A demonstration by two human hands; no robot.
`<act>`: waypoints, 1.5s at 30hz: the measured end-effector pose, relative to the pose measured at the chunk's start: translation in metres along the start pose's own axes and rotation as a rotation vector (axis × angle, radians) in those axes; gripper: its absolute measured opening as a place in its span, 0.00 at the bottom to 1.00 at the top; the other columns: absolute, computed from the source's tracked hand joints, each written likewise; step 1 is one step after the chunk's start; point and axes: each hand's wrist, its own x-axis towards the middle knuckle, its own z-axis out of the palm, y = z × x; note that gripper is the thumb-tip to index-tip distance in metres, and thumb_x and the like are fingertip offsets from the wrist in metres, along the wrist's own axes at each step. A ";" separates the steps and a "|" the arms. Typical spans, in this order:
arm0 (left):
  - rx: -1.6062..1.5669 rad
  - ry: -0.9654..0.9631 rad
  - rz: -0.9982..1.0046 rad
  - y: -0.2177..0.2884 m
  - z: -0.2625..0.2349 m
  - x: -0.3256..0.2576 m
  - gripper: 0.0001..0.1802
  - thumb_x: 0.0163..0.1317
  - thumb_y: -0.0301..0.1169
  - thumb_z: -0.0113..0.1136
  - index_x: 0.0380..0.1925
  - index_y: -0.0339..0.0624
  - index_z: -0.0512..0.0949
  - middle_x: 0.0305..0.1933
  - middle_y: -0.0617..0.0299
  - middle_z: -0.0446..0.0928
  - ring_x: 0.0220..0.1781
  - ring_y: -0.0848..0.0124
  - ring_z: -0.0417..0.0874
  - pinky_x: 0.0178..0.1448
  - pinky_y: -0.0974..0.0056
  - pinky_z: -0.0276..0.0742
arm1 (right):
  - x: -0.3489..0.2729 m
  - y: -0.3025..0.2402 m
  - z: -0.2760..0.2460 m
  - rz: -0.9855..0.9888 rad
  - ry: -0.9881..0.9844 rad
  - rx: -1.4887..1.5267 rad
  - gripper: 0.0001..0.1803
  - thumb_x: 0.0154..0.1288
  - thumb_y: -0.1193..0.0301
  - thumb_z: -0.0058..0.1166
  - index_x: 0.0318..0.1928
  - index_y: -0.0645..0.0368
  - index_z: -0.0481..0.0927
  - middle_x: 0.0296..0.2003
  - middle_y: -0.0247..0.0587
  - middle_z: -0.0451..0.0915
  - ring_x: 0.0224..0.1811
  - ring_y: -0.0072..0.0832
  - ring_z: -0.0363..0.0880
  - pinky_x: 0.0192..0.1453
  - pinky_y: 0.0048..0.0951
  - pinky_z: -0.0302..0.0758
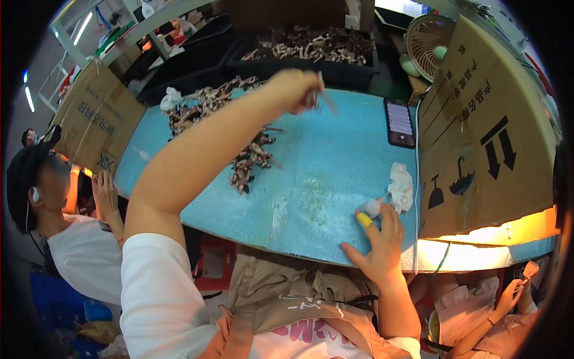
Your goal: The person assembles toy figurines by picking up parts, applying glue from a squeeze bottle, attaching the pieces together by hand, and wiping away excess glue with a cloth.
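Observation:
My left arm stretches across the blue tabletop point(353, 137), and my left hand point(297, 90) is raised over its far side near the black bin. Its fingers are closed on a small dark-brown piece, smeared by motion, with a thin part sticking out. Below and left of it lies a loose pile of small brown and cream pieces point(251, 160), too small to name. My right hand point(379, 239) rests at the near right edge, fingers spread, a yellow band round one finger. Its fingertips are beside a crumpled white cloth or tissue point(401, 186).
A black bin point(347, 70) of similar pieces stands at the back. A phone point(399, 122) lies at right, near a white cord and a tall cardboard panel point(487, 131). Another cardboard panel point(107, 113) stands left. A fan point(429, 45) is behind. Co-workers sit on both sides.

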 end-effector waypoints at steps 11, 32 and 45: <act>1.545 0.224 -0.147 -0.062 0.006 0.036 0.29 0.57 0.41 0.51 0.56 0.37 0.63 0.56 0.44 0.66 0.59 0.50 0.66 0.63 0.44 0.51 | -0.002 0.002 -0.002 0.021 0.005 -0.014 0.28 0.42 0.60 0.63 0.47 0.55 0.75 0.51 0.50 0.66 0.58 0.46 0.60 0.58 0.45 0.55; 0.304 0.111 0.349 -0.099 0.085 -0.112 0.21 0.54 0.33 0.59 0.46 0.34 0.69 0.44 0.51 0.71 0.43 0.63 0.74 0.49 0.64 0.69 | -0.034 0.006 0.006 0.363 0.373 0.729 0.25 0.54 0.83 0.50 0.54 0.67 0.62 0.48 0.45 0.70 0.45 0.27 0.70 0.51 0.25 0.68; -0.630 -0.296 0.027 -0.090 0.129 -0.158 0.22 0.58 0.25 0.54 0.52 0.36 0.63 0.45 0.57 0.74 0.45 0.74 0.75 0.45 0.69 0.71 | -0.045 -0.017 -0.013 0.407 0.362 1.343 0.20 0.64 0.67 0.42 0.52 0.64 0.61 0.39 0.45 0.71 0.30 0.24 0.68 0.32 0.23 0.66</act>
